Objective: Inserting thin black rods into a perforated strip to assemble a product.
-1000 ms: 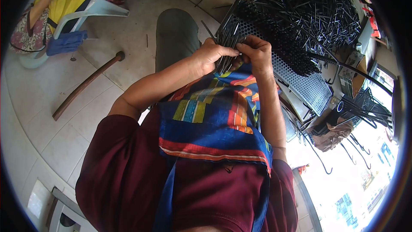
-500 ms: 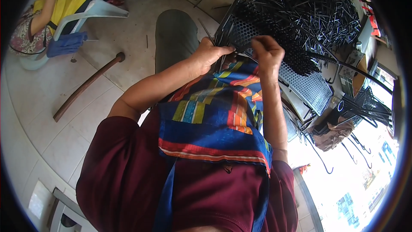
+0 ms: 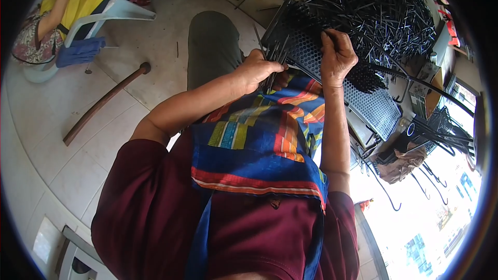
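My left hand (image 3: 258,71) is closed around a bundle of thin dark sticks (image 3: 276,52), held upright just above my lap. Beside it, on the right, is a perforated metal plate (image 3: 377,108) with rows of round holes. Many dark sticks (image 3: 367,79) stand packed in part of those holes. Over the plate I have my right hand (image 3: 340,61), its fingers pinched together near the standing sticks. Whatever is between those fingertips is too small and dark to make out.
A large heap of loose dark sticks (image 3: 378,8) covers the surface beyond the plate. Bent metal rods and a crumpled brown bag (image 3: 402,166) are at the right. Far left, a person in yellow sits near a pale chair (image 3: 111,13). A curved brown bar (image 3: 106,105) is at left.
My right hand has moved away from the bundle, right and slightly up, over the plate. My left hand keeps hold of the sticks and has shifted slightly.
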Demonstrator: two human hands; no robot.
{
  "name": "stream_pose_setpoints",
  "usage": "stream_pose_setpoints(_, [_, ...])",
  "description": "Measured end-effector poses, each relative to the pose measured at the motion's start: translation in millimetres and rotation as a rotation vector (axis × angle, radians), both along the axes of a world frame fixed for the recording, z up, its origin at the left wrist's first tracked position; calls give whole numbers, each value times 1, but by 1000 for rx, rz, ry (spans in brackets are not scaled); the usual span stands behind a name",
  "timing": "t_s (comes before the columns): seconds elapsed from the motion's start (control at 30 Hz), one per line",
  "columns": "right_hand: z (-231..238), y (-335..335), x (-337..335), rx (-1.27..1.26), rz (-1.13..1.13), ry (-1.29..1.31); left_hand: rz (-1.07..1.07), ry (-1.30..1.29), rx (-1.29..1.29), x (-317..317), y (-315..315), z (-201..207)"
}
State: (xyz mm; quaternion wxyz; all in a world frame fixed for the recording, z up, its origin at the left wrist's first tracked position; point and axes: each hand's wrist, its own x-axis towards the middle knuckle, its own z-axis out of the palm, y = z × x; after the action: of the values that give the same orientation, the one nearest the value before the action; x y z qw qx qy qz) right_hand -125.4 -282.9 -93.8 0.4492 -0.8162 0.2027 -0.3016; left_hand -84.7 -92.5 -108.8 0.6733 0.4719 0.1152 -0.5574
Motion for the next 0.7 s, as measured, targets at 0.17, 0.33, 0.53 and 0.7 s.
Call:
stream_pose_setpoints(0.17, [3, 0, 8, -173, 47, -6, 0, -23, 9, -3, 0, -2])
stream_pose_setpoints(0.33, [4, 5, 10, -282, 27, 96, 16, -33, 10, -3, 3, -1])
stream_pose_setpoints(0.53, [5, 9, 7, -329, 27, 132, -5, -23, -37, -3, 2, -1])
stream_pose_setpoints(0.7, [7, 9, 9, -553, 96, 253, 2, -16, -72, -3, 1, 2])
